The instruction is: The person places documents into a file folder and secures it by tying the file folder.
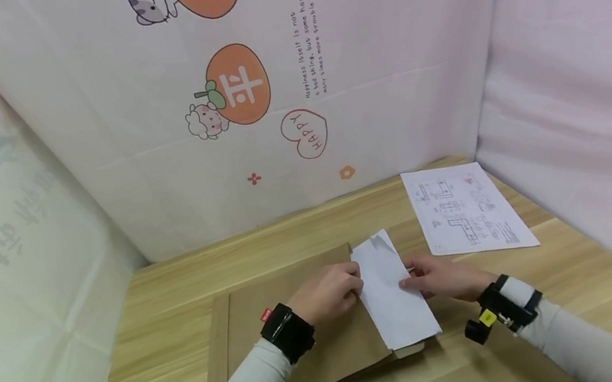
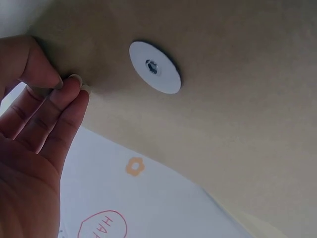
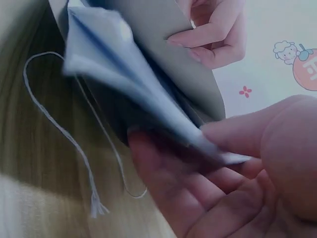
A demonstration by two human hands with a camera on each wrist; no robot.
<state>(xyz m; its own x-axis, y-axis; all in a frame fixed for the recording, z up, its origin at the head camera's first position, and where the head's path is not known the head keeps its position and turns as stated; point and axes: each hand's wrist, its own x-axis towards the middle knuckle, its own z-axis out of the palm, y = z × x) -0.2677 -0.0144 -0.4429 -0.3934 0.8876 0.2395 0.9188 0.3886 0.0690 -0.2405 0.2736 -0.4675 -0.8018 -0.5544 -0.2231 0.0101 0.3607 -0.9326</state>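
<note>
Desk (image 1: 155,342), left: room beside envelope (image 1: 343,349)
Envelope mouth: paper (image 1: 392,301), right hand (image 1: 445,276) in the way
Behind: cloth wall (image 1: 377,73)

Left hand (image 2: 37,131) pinching brown paper (image 2: 237,89), white disc (image 2: 166,77) (dark at its centre), orange flower (image 2: 129,166) below

At the head view's lower centre, the left side of the papers (image 1: 395,300) runs out of sight into the envelope (image 1: 343,352), and some fingers of the right hand (image 1: 446,277) are hidden behind them. Print on the sheet (image 1: 468,209), centre right, is too small to read, as is the tag (image 1: 266,315), lower left of centre. The top edge crops a fruit drawing (image 1: 207,6). In the right wrist view, the papers are blurred and the top edge cuts the left hand (image 1: 328,291).
</note>
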